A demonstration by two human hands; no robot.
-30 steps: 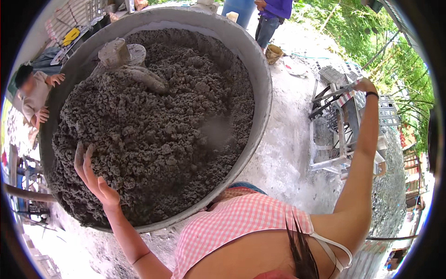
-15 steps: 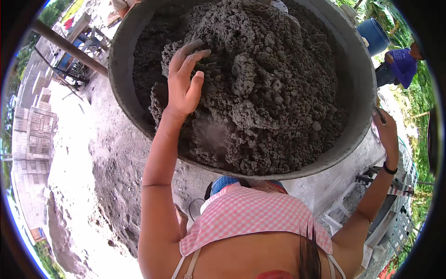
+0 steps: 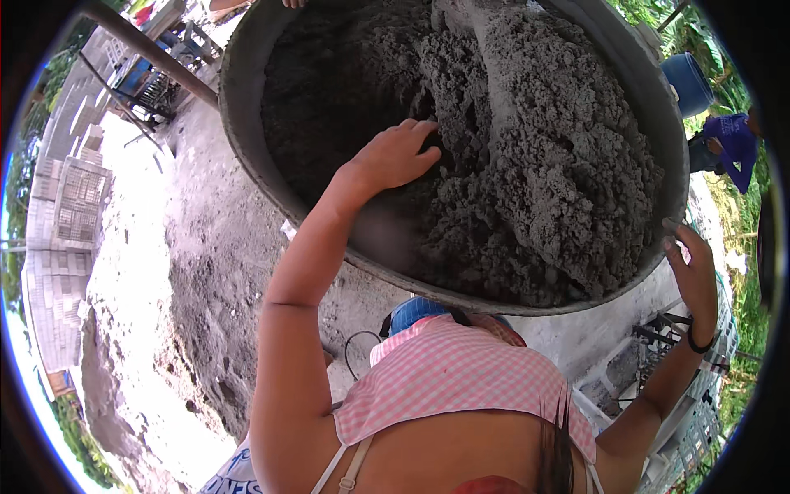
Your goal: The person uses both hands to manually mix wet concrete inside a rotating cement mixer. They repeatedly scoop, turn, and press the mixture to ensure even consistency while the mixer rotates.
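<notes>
The left hand's grip (image 3: 401, 154), loosely spread with nothing visibly held, points right at the grey mix (image 3: 559, 165); the right hand (image 3: 694, 263) touches the basin (image 3: 662, 123), its hold unclear. Inside, the mix's long ridge slants from top centre to lower right.

- The big tub (image 3: 245, 123) is cut off at the top.
- Another person's hand (image 3: 294, 3) is mostly cut off.
- The left hand (image 3: 393, 158) hides its palm.

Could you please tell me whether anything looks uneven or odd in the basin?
The grey mix looks lopsided: it is heaped high toward the basin's right side, but lies lower around the left hand.
</notes>
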